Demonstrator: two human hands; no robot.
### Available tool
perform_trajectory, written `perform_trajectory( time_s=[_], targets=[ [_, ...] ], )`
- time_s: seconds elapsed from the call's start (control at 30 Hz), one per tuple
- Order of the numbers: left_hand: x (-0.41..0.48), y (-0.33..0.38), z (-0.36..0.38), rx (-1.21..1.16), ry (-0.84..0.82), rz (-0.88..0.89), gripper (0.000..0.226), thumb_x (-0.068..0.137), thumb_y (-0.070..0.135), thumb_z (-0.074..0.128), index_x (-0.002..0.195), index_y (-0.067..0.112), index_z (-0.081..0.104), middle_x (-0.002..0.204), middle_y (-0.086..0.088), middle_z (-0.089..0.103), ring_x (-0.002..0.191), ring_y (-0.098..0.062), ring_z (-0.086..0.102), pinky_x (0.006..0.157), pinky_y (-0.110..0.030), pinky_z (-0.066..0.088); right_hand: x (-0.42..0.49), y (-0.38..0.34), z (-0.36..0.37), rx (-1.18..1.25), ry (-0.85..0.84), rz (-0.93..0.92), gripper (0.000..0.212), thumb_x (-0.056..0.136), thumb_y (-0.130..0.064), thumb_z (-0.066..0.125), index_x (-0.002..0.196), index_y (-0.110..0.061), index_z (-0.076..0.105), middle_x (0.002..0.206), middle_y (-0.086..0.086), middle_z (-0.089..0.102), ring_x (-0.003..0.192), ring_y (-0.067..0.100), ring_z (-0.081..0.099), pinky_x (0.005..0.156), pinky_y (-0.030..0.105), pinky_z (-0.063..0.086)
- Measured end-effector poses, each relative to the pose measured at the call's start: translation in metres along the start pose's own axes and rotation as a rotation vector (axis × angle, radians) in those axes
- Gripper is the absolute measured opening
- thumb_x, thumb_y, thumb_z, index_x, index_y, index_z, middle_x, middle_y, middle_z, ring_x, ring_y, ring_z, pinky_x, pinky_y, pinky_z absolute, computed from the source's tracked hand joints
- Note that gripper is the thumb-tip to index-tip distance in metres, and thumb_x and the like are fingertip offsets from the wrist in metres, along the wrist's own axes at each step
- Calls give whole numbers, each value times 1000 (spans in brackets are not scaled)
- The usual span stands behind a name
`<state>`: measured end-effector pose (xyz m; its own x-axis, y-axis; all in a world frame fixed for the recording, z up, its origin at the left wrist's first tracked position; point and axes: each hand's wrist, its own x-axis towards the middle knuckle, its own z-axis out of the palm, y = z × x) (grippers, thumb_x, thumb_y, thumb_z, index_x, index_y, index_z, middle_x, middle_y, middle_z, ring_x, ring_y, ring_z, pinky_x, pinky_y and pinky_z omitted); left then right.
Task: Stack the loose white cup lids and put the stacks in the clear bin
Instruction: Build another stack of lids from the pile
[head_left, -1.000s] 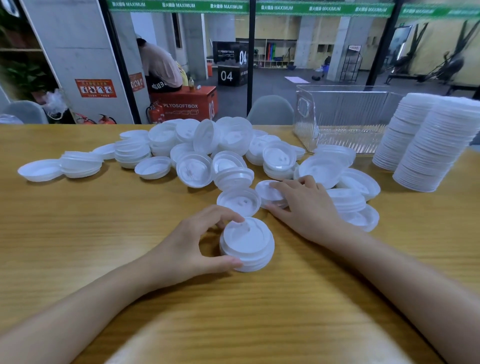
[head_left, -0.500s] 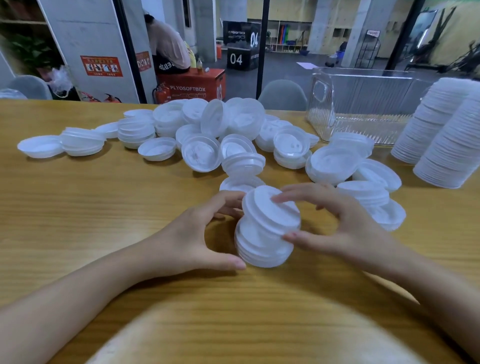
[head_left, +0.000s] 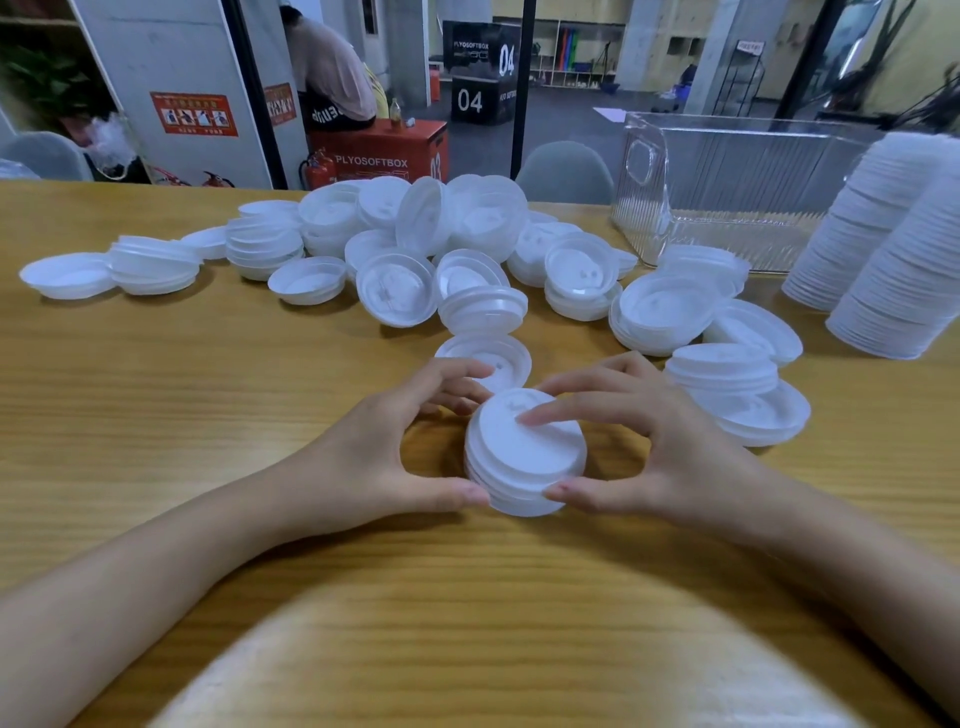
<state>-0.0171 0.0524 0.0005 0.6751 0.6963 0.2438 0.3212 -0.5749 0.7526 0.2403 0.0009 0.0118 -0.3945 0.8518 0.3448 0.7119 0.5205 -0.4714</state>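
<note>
Short stack of white plastic cup lids (head_left: 524, 457) sits on the light wooden table (head_left: 156, 415). Left hand (head_left: 363, 462) is curled round the stack's left side, thumb at its base. Right hand (head_left: 675, 452) grips the stack's right side, forefinger on the top lid. Just behind the stack: single white lid (head_left: 493, 356). Further behind: scattered loose white lids (head_left: 415, 244). Far right of the stack: clear ribbed plastic bin (head_left: 753, 176), with two tall white lid stacks (head_left: 893, 260) beside it.

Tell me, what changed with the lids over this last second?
The right grip left the loose lids, carried a few over and set them flat on the small stack, which it now pinches, a finger on top. The left grip kept holding that stack. The loose lids, clear bin and tall stacks stayed put.
</note>
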Motion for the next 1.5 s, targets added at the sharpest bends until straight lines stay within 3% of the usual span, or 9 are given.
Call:
perform_trajectory(
  time_s=[0.27,0.4,0.5,0.6,0.73,0.83,1.0,1.23,1.5],
  targets=[
    [0,8,2,53,-9,16,71,71,37,80,133,34,46,127,26,55,125,1,50,101,-7,33,1,2,1,-38,-4,-9,55,69,-67,64,122,-54,56,126,-34,50,115,0,38,98,24,32],
    [0,6,5,104,-8,34,70,74,38,81,135,29,48,129,19,57,126,-4,51,102,-10,35,1,0,0,-2,-16,-10,57,68,-68,65,123,-57,55,129,-32,51,119,3,40,102,27,34],
    [-1,7,5,127,4,29,70,73,41,79,135,30,48,129,22,57,125,-3,52,102,-11,37,0,1,-9,58,45,-13,49,69,-65,67,116,-57,61,133,-25,52,124,7,45,105,23,34],
    [1,10,7,144,13,29,70,72,44,78,134,32,48,126,27,56,122,1,52,100,-9,37,-6,10,-26,5,153,-2,46,73,-60,67,117,-45,63,131,-20,56,119,11,48,102,16,33],
    [5,17,14,147,11,15,68,71,45,76,132,36,48,128,31,52,120,3,52,96,-7,38,-25,32,-54,-101,331,84,42,76,-57,63,113,-37,65,125,-12,60,112,15,47,101,20,32],
    [13,22,22,143,14,24,66,72,45,76,131,36,48,127,32,52,117,3,53,94,-6,37,-42,50,-65,-158,408,248,40,77,-53,72,113,-37,65,123,-14,56,115,21,44,94,25,30],
    [31,28,37,112,25,3,59,71,49,73,122,46,46,124,35,51,115,2,53,92,-5,37,-51,64,-59,-200,376,502,51,78,-57,61,123,-33,62,127,-4,56,118,20,37,98,33,29],
    [32,23,41,121,42,-7,56,70,60,71,119,40,52,120,24,59,119,-1,53,99,-10,38,-46,59,-57,-173,338,520,51,73,-64,56,116,-36,60,122,-7,59,117,20,38,105,46,33],
    [28,27,41,182,67,-8,53,66,64,68,113,44,55,114,29,56,114,-2,54,92,-9,39,-48,60,-56,-117,359,474,39,69,-60,63,102,-37,59,108,-14,62,112,19,45,100,47,37]
  ],
)
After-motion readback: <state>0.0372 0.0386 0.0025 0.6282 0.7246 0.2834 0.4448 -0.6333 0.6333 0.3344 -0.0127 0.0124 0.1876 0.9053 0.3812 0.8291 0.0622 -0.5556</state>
